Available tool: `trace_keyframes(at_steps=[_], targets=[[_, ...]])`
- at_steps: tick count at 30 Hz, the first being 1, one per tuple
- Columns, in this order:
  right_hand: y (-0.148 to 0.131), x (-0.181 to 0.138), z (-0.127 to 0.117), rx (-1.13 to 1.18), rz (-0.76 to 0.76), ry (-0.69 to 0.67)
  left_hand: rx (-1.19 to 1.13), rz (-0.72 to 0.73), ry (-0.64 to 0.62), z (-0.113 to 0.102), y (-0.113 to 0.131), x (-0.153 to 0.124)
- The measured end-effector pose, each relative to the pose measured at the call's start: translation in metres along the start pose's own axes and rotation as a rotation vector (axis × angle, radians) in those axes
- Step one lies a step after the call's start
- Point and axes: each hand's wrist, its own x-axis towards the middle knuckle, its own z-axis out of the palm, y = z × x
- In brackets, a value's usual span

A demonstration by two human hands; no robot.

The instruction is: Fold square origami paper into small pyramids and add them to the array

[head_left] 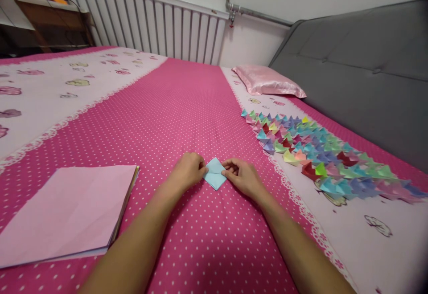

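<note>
A small light-blue folded paper [215,174] lies diamond-wise on the pink dotted bedsheet, with a crease across its middle. My left hand [189,169] pinches its left corner between thumb and curled fingers. At the opposite corner, my right hand [241,176] grips the paper with thumb and forefinger. Both forearms rest low, close to the sheet.
To the left lies a stack of coloured paper [73,209], pink sheet on top. Rows of small folded paper boats [321,151] cover the right side. Behind them are a pink pillow [267,80] and a grey headboard [361,71]. A radiator [150,20] stands at the back.
</note>
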Motion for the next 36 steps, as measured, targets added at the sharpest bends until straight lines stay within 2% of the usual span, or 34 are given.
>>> trace_keyframes(at_steps=[3,6,11,20,25,36], targets=[[-0.001,0.0,0.002,0.025,-0.011,0.033,0.024,-0.084,0.025,0.003,0.005,0.0],[-0.002,0.0,0.002,-0.045,-0.088,0.046,0.031,-0.137,0.048,0.003,0.009,-0.002],[-0.005,-0.001,0.003,-0.131,-0.203,0.023,-0.023,-0.108,0.024,0.003,0.011,-0.004],[-0.009,0.002,0.019,-0.202,-0.082,0.119,-0.084,-0.19,0.038,0.015,0.014,0.001],[-0.008,0.003,0.023,-0.237,-0.009,0.13,-0.086,-0.231,0.038,0.016,0.017,0.0],[-0.001,0.003,0.018,-0.15,-0.015,0.122,-0.16,-0.26,0.024,0.016,0.011,0.002]])
